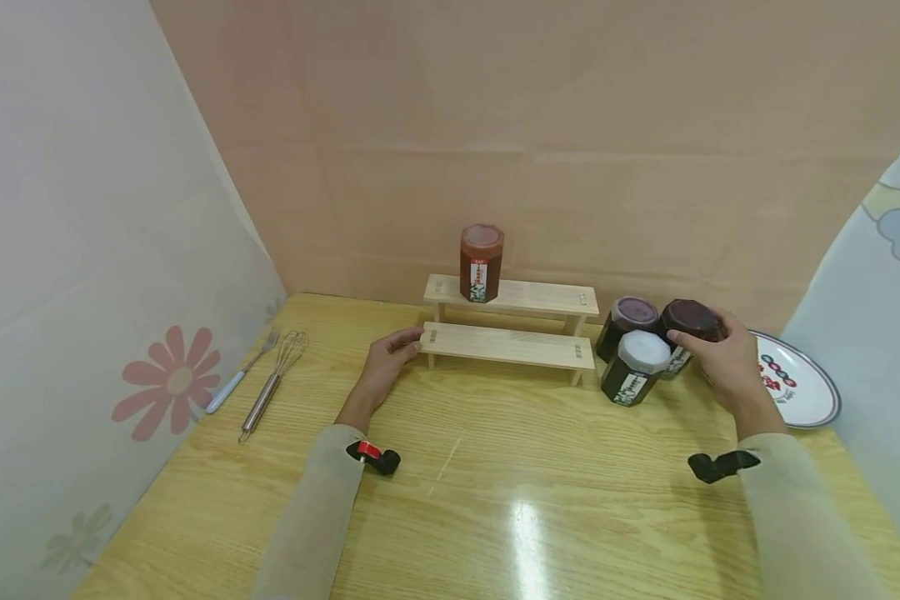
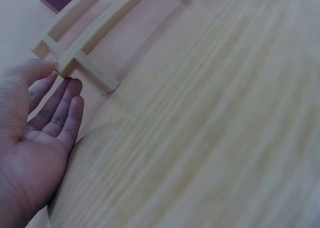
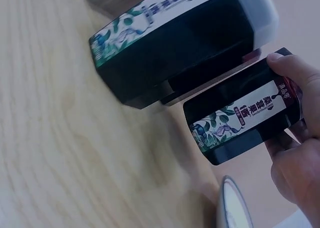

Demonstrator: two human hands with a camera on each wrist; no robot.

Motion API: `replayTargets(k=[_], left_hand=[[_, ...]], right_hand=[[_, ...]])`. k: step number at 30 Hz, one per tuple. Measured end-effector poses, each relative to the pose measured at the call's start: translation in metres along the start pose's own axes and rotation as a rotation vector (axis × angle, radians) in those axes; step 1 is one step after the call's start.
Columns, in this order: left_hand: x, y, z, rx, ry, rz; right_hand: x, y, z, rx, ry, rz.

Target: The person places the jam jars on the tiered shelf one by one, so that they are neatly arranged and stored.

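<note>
pointing lid-up, the dark-topped jar stands upright in the right hand

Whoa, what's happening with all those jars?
Someone's right hand is gripping a dark-lidded jar, while their left hand touches the left end of the lower wooden shelf. One reddish-lidded jar stands on the upper shelf. A white-lidded jar and a purple-lidded jar stand on the table nearby.
</note>
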State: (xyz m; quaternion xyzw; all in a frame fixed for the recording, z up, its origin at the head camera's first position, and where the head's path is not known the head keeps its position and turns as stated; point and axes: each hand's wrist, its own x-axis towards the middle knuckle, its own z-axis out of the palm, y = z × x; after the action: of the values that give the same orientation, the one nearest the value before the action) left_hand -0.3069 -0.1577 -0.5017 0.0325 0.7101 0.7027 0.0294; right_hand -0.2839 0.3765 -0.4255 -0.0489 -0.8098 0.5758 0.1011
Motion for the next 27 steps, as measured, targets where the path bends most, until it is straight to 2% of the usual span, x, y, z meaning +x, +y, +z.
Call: replayTargets(k=[9,11,13,16,23,27], left_hand=[[0.0,0.0,0.0,0.006,0.005,-0.002],[0.0,0.0,0.0,-0.001,0.003,-0.001],[0.001,0.0,0.0,-0.005,0.002,-0.003],[0.001,-0.001,0.0,-0.003,0.002,-0.005],[0.002,-0.001,0.0,0.0,0.0,0.0],[0.001,-0.001,0.0,0.0,0.0,0.001]], right_hand=[[-0.005,-0.025,-0.008,0.199,-0.007,-0.049],[-0.005,-0.029,-0.009,0.171,-0.001,-0.064],[-0.005,-0.034,-0.011,0.071,0.012,-0.072],[-0.006,-0.041,-0.013,0.007,0.022,-0.073],[-0.009,-0.058,-0.017,0.248,0.003,-0.112],[-0.01,-0.068,-0.017,0.246,-0.003,-0.122]])
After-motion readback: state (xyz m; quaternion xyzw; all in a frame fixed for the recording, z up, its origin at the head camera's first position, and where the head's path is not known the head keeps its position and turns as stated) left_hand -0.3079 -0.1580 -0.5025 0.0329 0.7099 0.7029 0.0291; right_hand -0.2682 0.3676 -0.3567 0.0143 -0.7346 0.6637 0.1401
